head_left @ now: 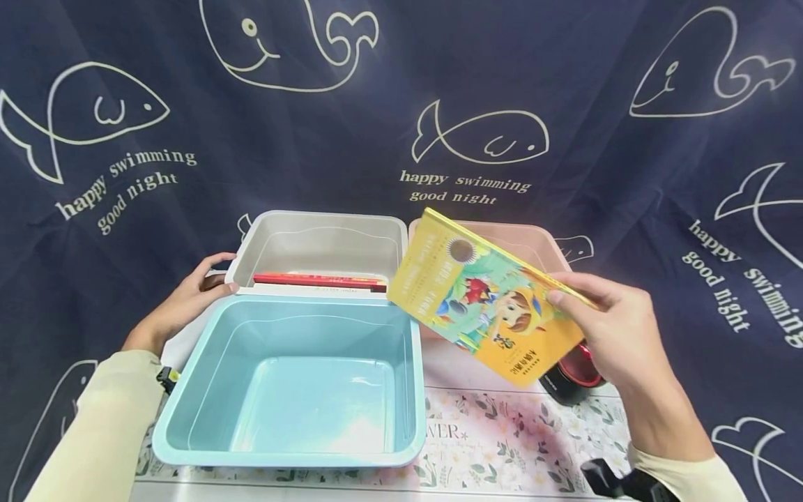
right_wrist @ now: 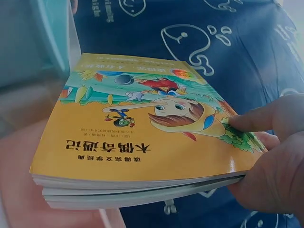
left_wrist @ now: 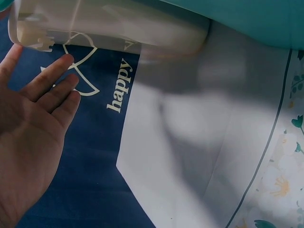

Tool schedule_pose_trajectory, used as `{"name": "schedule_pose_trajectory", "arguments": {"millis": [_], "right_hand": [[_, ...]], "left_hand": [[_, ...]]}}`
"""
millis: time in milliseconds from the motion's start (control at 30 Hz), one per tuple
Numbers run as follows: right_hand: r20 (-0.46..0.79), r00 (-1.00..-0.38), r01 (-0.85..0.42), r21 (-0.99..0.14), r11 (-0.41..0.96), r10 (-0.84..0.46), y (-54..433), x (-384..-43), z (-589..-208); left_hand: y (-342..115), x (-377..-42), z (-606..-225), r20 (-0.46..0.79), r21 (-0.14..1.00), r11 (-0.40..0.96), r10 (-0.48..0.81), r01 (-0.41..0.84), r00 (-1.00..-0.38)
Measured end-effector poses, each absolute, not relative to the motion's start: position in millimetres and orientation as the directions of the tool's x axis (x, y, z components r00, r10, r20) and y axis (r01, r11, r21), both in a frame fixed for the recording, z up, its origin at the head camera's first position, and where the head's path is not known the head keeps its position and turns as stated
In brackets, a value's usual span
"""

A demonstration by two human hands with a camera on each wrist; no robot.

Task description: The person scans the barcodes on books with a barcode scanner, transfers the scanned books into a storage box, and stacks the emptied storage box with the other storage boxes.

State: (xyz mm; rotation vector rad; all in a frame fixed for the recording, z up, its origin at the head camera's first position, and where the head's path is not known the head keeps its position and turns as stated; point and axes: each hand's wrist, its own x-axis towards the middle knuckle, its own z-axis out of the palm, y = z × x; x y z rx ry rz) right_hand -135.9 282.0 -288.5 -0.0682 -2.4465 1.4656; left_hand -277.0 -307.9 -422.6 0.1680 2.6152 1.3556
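My right hand (head_left: pixel 617 328) grips a yellow children's book (head_left: pixel 495 300) by one edge, thumb on the illustrated cover. In the right wrist view, a second block of pages (right_wrist: pixel 142 194) shows directly beneath the book, held along with it. The book is tilted in the air, overlapping the pink bin (head_left: pixel 533 240) and a corner of the grey bin (head_left: pixel 332 222) in the head view. My left hand (head_left: pixel 188 300) rests at the grey bin's left side, its fingers fairly straight against the outer wall. Inside the grey bin lies a flat red thing (head_left: pixel 314 279).
A light blue bin (head_left: pixel 295 457) stands in front of the grey one, its floor bare. At right, partly behind the book, is a round black container (head_left: pixel 564 383) with a red inside. A floral mat (head_left: pixel 489 446) covers the table front; a dark blue curtain (head_left: pixel 376 139) hangs behind.
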Motion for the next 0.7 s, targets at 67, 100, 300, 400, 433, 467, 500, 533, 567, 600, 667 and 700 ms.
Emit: {"name": "schedule_pose_trajectory", "arguments": {"millis": [67,100,300,400,433,467,500,533,567,600,667,700], "right_hand": [[0.223,-0.951,-0.108,-0.890,0.442,0.216,290.6,-128.5,-297.0],[0.220,-0.948,-0.114,-0.909,0.401,0.231,294.9,-124.9,-301.8],[0.177,-0.917,-0.126,-0.979,0.161,0.359,318.2,-102.1,-329.9],[0.152,-0.896,-0.099,-0.984,0.146,0.417,327.7,-88.9,-339.6],[0.140,-0.889,-0.074,-0.984,0.165,0.437,330.4,-84.1,-342.1],[0.128,-0.881,-0.044,-0.981,0.190,0.455,333.1,-79.5,-344.2],[0.118,-0.872,0.000,-0.971,0.239,0.476,335.4,-74.7,-346.2],[0.111,-0.862,0.042,-0.957,0.286,0.495,337.4,-70.2,-348.7],[0.108,-0.851,0.088,-0.936,0.341,0.515,339.4,-65.9,-351.4],[0.101,-0.840,0.135,-0.912,0.387,0.532,341.4,-61.5,-354.2],[0.090,-0.821,0.212,-0.868,0.448,0.563,345.1,-53.6,-360.2],[0.083,-0.808,0.256,-0.843,0.474,0.583,346.7,-49.5,-363.2]], "left_hand": [[-308.0,-277.5,-422.8,-0.116,0.818,0.574,0.191,0.015,-0.975],[-308.1,-277.6,-422.8,-0.117,0.819,0.574,0.192,0.015,-0.974],[-309.0,-279.1,-422.7,-0.108,0.817,0.576,0.196,0.025,-0.975],[-309.5,-279.0,-422.7,-0.107,0.817,0.577,0.197,0.028,-0.975],[-309.7,-278.8,-422.7,-0.108,0.815,0.578,0.197,0.027,-0.974],[-309.6,-278.6,-422.7,-0.109,0.815,0.579,0.197,0.026,-0.974],[-309.6,-278.3,-422.7,-0.110,0.814,0.580,0.196,0.025,-0.974],[-309.5,-278.1,-422.8,-0.111,0.815,0.579,0.195,0.024,-0.974],[-309.5,-278.1,-422.9,-0.111,0.815,0.579,0.195,0.023,-0.975],[-309.3,-278.0,-423.0,-0.110,0.815,0.579,0.194,0.024,-0.975],[-309.0,-278.2,-423.3,-0.110,0.815,0.580,0.192,0.023,-0.975],[-308.7,-278.4,-423.5,-0.109,0.815,0.579,0.192,0.023,-0.975]]}}
